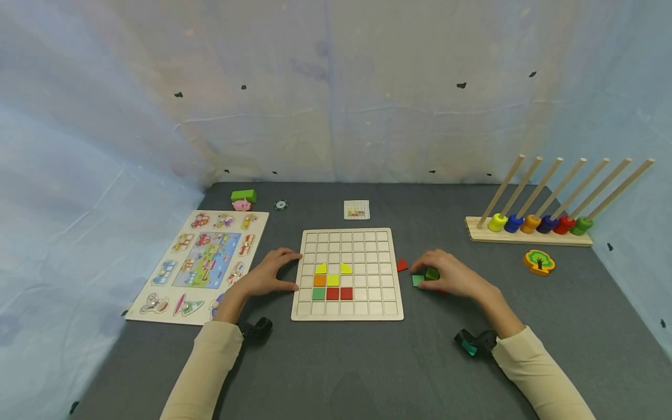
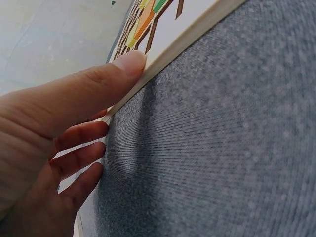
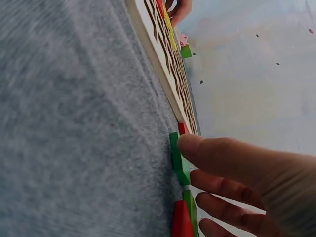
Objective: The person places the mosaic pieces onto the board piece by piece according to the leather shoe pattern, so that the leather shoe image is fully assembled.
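A square wooden grid board (image 1: 373,274) lies at the middle of the table, with several yellow, orange, red and green tiles in its left cells. My left hand (image 1: 269,273) rests against the board's left edge; thumb and fingertips touch its rim with the fingers spread. To the right of the board, my right hand (image 1: 448,274) is low over a small group of pieces. Its thumb touches a green tile (image 3: 176,153); another green piece (image 1: 432,273) sits under the fingers. A red piece (image 3: 181,219) is partly hidden by the hand. One red tile (image 1: 402,265) lies beside the board.
A picture puzzle board (image 1: 181,303) lies on the left. Behind the grid board is a small pattern card (image 1: 356,210), with a poker chip (image 1: 280,205), pink pig (image 1: 242,205) and green block (image 1: 244,195) farther left. At right stand a peg rack (image 1: 530,236) and tree piece (image 1: 539,262).
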